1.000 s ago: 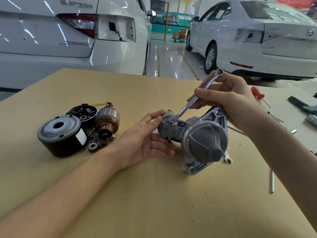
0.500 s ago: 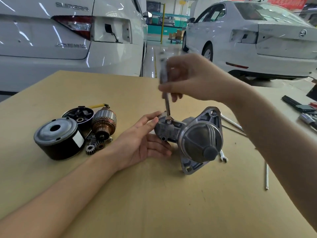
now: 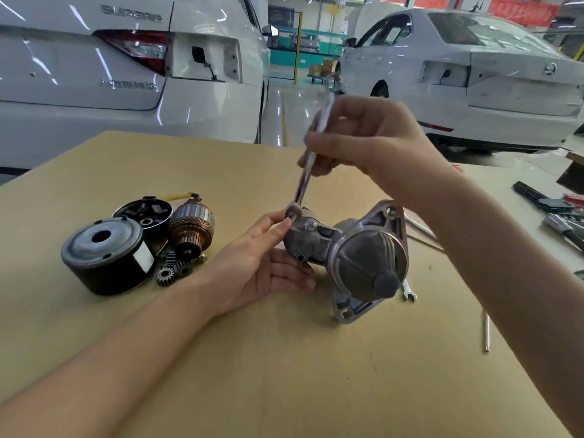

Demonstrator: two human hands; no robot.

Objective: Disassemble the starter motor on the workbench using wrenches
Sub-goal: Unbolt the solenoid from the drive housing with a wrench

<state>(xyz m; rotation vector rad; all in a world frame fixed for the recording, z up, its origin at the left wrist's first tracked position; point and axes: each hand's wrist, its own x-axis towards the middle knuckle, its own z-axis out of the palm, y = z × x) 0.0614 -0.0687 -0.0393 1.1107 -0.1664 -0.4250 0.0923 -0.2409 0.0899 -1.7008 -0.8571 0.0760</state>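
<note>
Metal motor housing (image 3: 347, 257), likely heavy and rigid, lies mid-bench. Left hand (image 3: 262, 267) steadies its left end with loosely curled fingers; right hand (image 3: 363, 143) pinches the slim wrench (image 3: 305, 181), blurred, its lower end at that end's top.

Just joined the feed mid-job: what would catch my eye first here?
At centre, the right hand holds a wrench steeply on the starter motor, steadied by the left hand. Left on the workbench lie removed parts: a black housing and copper armature.
</note>
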